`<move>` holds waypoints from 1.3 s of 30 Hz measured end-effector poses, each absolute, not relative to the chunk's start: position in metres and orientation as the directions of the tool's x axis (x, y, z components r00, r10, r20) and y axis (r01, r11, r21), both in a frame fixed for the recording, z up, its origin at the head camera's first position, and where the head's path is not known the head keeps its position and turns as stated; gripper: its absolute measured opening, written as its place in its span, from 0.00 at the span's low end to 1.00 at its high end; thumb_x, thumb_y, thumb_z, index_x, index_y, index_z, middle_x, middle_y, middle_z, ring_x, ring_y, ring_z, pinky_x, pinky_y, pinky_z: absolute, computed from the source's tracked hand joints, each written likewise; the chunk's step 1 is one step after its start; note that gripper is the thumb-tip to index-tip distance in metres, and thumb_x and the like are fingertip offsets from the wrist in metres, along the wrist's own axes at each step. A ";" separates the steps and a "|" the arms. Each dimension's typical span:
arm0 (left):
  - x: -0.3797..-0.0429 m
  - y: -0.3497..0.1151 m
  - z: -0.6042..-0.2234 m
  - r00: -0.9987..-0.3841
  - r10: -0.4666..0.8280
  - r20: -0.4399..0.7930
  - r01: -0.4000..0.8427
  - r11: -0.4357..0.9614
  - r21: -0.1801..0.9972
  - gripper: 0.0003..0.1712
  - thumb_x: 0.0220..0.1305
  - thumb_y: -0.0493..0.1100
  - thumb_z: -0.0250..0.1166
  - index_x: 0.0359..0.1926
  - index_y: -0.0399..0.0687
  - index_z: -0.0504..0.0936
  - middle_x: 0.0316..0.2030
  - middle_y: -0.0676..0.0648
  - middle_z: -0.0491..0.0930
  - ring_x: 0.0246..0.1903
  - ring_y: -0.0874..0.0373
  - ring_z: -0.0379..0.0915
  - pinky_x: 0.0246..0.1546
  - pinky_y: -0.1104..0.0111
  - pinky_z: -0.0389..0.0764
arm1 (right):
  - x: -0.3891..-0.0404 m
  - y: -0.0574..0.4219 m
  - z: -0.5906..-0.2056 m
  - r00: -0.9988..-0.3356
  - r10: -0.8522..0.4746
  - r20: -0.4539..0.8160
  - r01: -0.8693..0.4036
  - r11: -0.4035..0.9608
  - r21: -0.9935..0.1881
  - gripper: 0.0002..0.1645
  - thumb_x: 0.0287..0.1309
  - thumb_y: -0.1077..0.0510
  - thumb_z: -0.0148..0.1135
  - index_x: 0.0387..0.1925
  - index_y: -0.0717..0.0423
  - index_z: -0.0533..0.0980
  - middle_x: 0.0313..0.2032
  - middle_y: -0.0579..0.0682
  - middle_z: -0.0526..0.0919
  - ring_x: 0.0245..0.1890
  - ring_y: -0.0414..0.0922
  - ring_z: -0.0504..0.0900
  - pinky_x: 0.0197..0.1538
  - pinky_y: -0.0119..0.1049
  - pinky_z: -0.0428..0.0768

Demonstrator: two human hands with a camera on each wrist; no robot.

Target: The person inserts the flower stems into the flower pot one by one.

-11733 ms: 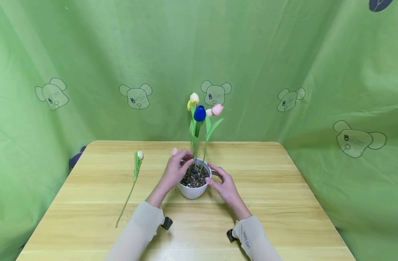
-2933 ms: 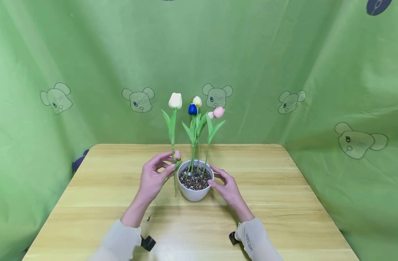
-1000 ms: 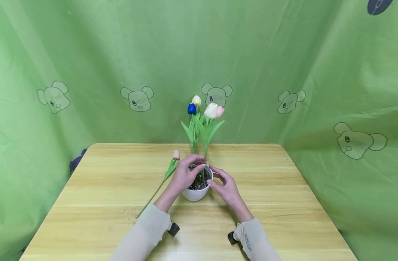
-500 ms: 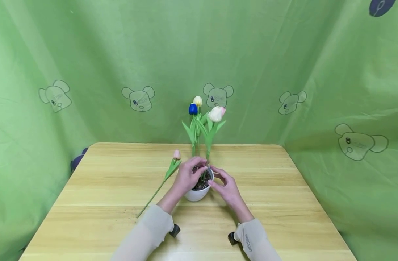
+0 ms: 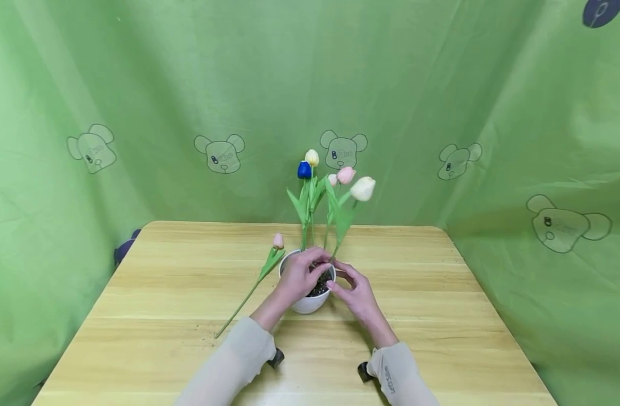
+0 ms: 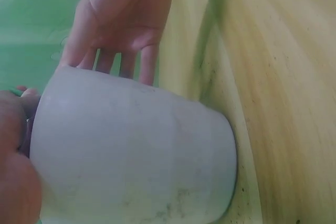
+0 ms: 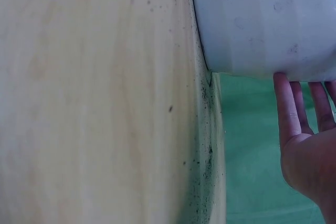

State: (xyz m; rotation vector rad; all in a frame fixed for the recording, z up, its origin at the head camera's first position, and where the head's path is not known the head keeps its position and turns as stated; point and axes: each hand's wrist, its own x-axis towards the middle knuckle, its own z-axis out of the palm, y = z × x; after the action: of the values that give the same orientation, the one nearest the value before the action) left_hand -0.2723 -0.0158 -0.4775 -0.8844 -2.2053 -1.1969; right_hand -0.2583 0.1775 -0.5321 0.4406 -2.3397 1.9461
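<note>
A white flowerpot (image 5: 310,306) with dark soil stands on the table. My left hand (image 5: 298,277) reaches across its mouth and pinches the stem of a white tulip (image 5: 363,189), which leans right; where the stem ends is hidden. My right hand (image 5: 359,297) holds the pot's right side, thumb near the rim; in the right wrist view its fingers (image 7: 287,109) touch the wall. Standing in the pot are a blue tulip (image 5: 304,170), a cream one (image 5: 312,158) and two pink ones (image 5: 346,175). Another pink tulip (image 5: 278,241) lies left of the pot.
The wooden table (image 5: 416,270) has soil crumbs (image 5: 205,332) scattered at the left front. Green curtains (image 5: 269,84) printed with bear heads hang behind and at both sides. The lying tulip's stem points towards my left sleeve (image 5: 228,355).
The white tulip, lying on the table at first, was lifted and brought over the pot. In the last half second its head tipped right, uncovering the pink tulips. The right hand stayed on the pot.
</note>
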 end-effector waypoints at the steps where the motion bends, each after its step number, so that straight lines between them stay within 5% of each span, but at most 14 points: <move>1: -0.272 -0.015 -0.477 -0.675 0.322 0.663 0.731 0.411 0.545 0.09 0.66 0.36 0.71 0.47 0.41 0.86 0.41 0.45 0.89 0.40 0.54 0.87 0.49 0.67 0.89 | -0.258 0.178 -0.532 -0.960 -0.173 0.222 -0.250 0.162 -0.955 0.34 0.62 0.63 0.70 0.70 0.56 0.73 0.69 0.58 0.76 0.63 0.52 0.78 0.71 0.63 0.73; 17: -0.270 -0.024 -0.478 -0.730 0.158 0.665 0.675 0.322 0.664 0.09 0.66 0.34 0.69 0.46 0.38 0.86 0.42 0.41 0.89 0.40 0.51 0.86 0.44 0.70 0.89 | -0.258 0.177 -0.531 -0.946 -0.191 0.260 -0.289 0.139 -0.947 0.34 0.62 0.63 0.70 0.70 0.57 0.73 0.69 0.59 0.76 0.65 0.62 0.76 0.73 0.70 0.65; 30: -0.274 -0.023 -0.477 -0.682 0.311 0.662 0.728 0.380 0.571 0.08 0.66 0.35 0.71 0.45 0.41 0.87 0.41 0.45 0.89 0.41 0.53 0.87 0.48 0.68 0.89 | -0.258 0.177 -0.531 -0.957 -0.186 0.222 -0.251 0.156 -0.955 0.35 0.62 0.62 0.70 0.70 0.55 0.72 0.70 0.57 0.74 0.65 0.54 0.77 0.70 0.63 0.74; 39: -0.273 -0.020 -0.476 -0.701 0.357 0.617 0.708 0.454 0.541 0.06 0.66 0.36 0.70 0.44 0.43 0.85 0.39 0.46 0.89 0.39 0.54 0.87 0.44 0.66 0.89 | -0.258 0.177 -0.529 -0.961 -0.185 0.204 -0.232 0.145 -0.962 0.34 0.63 0.63 0.70 0.69 0.56 0.73 0.69 0.58 0.74 0.65 0.58 0.75 0.60 0.35 0.84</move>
State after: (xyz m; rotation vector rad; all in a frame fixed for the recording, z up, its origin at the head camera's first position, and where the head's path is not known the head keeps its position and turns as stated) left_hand -0.2731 -0.0197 -0.4757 -0.8954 -2.2911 -1.1415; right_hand -0.2575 0.1770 -0.5293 0.4286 -2.3490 1.9849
